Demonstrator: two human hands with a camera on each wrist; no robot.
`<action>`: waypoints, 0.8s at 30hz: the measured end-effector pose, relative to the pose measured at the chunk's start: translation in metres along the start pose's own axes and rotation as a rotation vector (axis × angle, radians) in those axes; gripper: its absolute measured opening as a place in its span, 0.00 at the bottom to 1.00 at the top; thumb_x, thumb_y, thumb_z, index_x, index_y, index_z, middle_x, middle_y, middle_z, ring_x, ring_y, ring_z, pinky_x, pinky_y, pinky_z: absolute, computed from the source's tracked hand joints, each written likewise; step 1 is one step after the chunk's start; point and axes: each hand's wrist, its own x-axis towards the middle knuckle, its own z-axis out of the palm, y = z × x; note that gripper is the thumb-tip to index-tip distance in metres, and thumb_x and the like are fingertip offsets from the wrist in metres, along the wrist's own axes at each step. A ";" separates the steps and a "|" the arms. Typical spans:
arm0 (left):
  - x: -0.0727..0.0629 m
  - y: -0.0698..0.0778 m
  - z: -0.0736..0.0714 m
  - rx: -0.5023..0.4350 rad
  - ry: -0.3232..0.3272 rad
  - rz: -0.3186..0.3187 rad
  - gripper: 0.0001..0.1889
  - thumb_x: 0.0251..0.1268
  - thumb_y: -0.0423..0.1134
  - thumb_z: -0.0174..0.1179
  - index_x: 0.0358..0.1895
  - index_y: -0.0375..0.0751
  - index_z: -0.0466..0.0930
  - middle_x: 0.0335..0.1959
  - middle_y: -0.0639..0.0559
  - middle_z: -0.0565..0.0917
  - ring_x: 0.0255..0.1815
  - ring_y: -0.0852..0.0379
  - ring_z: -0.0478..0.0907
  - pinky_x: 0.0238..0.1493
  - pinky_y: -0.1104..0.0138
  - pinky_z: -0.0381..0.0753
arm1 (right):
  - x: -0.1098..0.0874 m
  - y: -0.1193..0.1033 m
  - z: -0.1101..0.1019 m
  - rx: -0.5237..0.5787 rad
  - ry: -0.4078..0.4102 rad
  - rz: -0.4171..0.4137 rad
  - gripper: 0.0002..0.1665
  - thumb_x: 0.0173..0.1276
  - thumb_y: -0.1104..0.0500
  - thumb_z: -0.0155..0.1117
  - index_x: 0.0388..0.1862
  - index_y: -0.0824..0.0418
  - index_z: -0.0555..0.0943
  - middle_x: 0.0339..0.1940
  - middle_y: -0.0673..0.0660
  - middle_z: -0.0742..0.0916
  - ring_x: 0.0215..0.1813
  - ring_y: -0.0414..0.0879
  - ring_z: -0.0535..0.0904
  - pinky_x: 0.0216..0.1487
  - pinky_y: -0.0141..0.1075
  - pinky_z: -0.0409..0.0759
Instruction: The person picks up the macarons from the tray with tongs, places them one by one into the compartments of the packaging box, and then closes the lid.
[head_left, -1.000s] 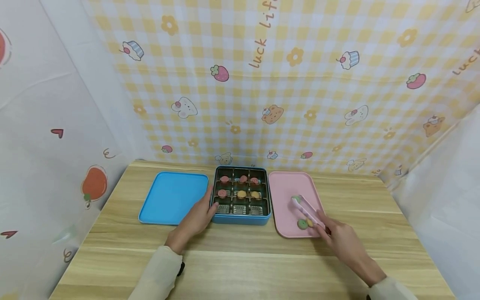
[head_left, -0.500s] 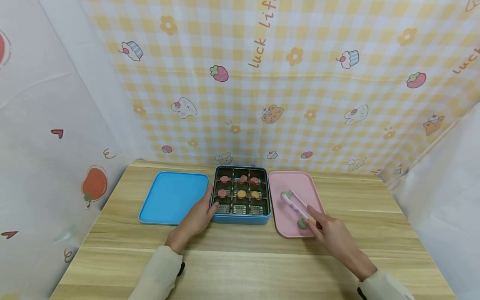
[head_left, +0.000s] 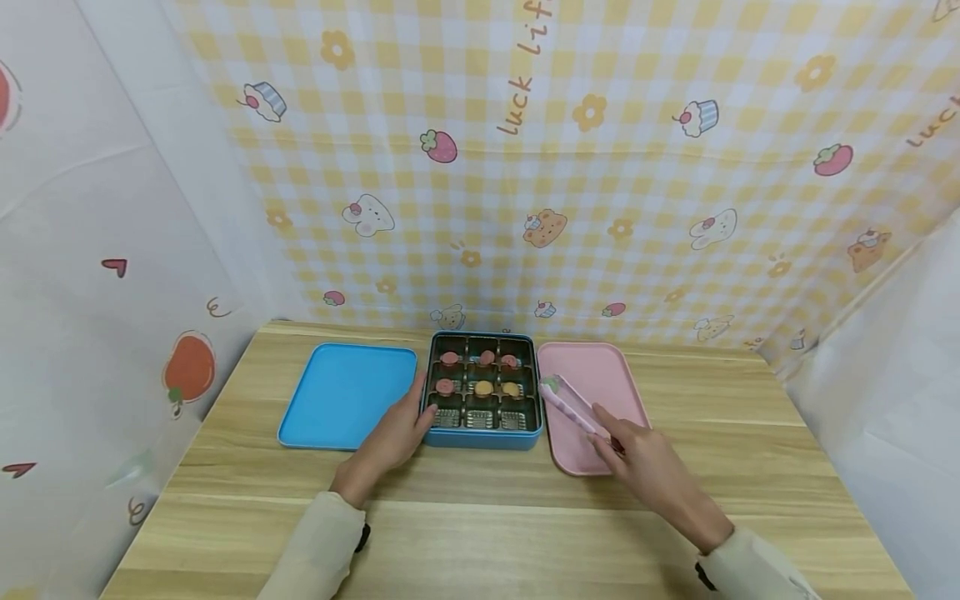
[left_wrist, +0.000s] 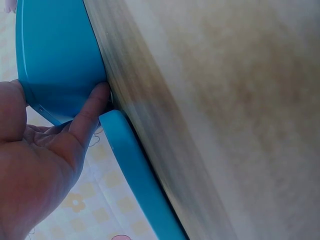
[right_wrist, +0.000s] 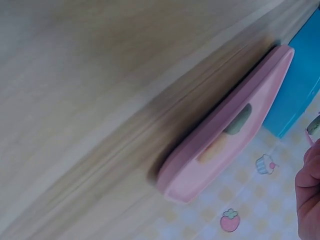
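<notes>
My left hand (head_left: pixel 393 429) holds the left side of a blue tin box (head_left: pixel 483 439), thumb near the rim and fingers along the outer wall. In its divided insert, pink macarons (head_left: pixel 449 358) and yellow macarons (head_left: pixel 483 388) lie in the back and middle rows. With my right hand (head_left: pixel 652 467) I grip pale pink tongs (head_left: pixel 572 408). A green macaron (head_left: pixel 552 382) is pinched at their tips, over the left edge of the pink tray (head_left: pixel 600 362). Another green macaron (right_wrist: pixel 240 120) and a yellow one (right_wrist: pixel 212 150) lie on that tray, hidden by my hand in the head view.
A blue lid (head_left: pixel 348 396) lies flat on the wooden table (head_left: pixel 480 533), left of the box. The pink tray stands close to the box's right side. A checked cloth (head_left: pixel 480 183) hangs behind the table.
My right hand has moved left with the tongs, carrying the green macaron from the tray's middle to its left edge beside the box. The left hand and box have stayed put.
</notes>
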 end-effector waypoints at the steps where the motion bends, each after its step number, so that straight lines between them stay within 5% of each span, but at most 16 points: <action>1: 0.000 0.000 0.000 -0.002 0.001 0.002 0.36 0.79 0.38 0.47 0.80 0.33 0.38 0.78 0.34 0.54 0.76 0.37 0.58 0.70 0.44 0.64 | 0.001 -0.002 0.001 -0.002 -0.003 -0.003 0.27 0.67 0.59 0.69 0.64 0.66 0.78 0.19 0.41 0.71 0.20 0.28 0.61 0.18 0.24 0.64; 24: -0.001 -0.001 -0.001 -0.001 0.006 0.015 0.36 0.79 0.38 0.48 0.80 0.32 0.40 0.77 0.32 0.57 0.75 0.37 0.60 0.69 0.44 0.66 | 0.004 -0.021 0.015 -0.016 -0.070 -0.036 0.27 0.67 0.55 0.69 0.63 0.62 0.80 0.20 0.38 0.71 0.21 0.27 0.62 0.22 0.23 0.65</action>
